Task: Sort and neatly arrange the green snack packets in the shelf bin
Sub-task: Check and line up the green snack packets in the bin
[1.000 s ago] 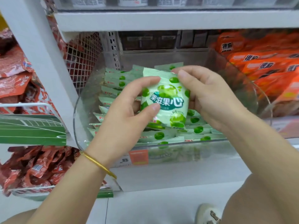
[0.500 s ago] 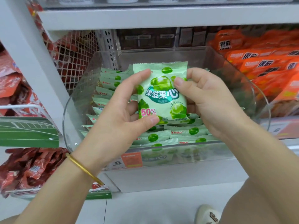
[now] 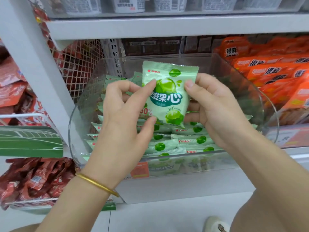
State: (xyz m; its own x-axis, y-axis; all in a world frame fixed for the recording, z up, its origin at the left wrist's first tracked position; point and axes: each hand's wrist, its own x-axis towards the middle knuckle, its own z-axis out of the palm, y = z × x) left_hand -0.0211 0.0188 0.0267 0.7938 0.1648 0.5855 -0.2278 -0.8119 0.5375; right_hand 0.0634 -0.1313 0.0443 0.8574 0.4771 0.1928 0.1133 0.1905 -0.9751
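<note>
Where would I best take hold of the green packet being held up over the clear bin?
Probably the crimped top seam of the green packet, coming from above. The packet stands upright and that flat seam is free, while the left hand and right hand pinch its two sides.

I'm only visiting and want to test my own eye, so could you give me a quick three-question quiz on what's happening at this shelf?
1. Where do the left hand and right hand hold the raised green packet?
A) over the clear bin
B) on the floor
C) on the top shelf
2. True or false: other green packets lie in rows inside the bin.
3. Fill in: the neighbouring packets to the right of the bin are ____ in colour.

Key: 1 A; 2 true; 3 orange.
</note>
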